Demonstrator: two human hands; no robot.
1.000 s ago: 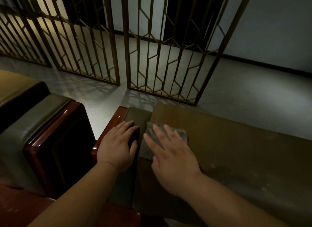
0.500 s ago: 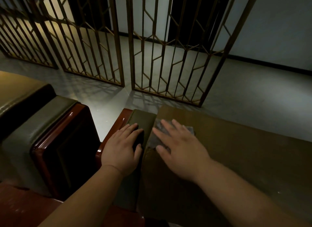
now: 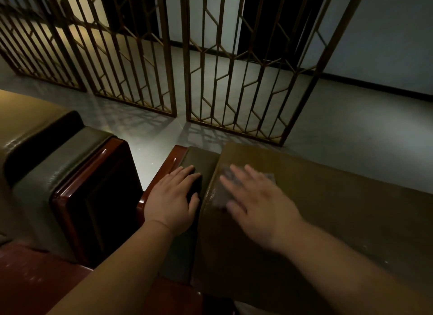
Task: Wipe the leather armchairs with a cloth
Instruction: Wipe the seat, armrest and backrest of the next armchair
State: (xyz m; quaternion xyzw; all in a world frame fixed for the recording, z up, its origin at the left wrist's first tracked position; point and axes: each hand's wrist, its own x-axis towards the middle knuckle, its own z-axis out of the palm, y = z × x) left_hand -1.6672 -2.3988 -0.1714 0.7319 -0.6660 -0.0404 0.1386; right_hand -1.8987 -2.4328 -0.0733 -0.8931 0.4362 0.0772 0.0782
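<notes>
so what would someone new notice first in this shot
Probably the two bare hands low in the middle: the right hand, blurred, presses a grey cloth flat on the olive leather armchair top, while the left hand rests on the armrest beside it. Behind them, bronze lattice screens stand on the pale floor, casting shadows.

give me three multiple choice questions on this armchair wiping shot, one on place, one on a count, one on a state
1. Where does the grey cloth lie?
A. on the olive leather chair back
B. on the grey floor
C. on the metal lattice screen

2. How many armchairs with red-brown wooden sides show?
A. one
B. two
C. four

3. How is the right hand?
A. curled in a fist
B. hanging idle
C. flat on the cloth

Answers: 1 A, the cloth sits at the chair back's left end. 2 B, one armchair at left, one under the hands. 3 C, straight fingers press the cloth, while the left hand rests on the armrest.
</notes>
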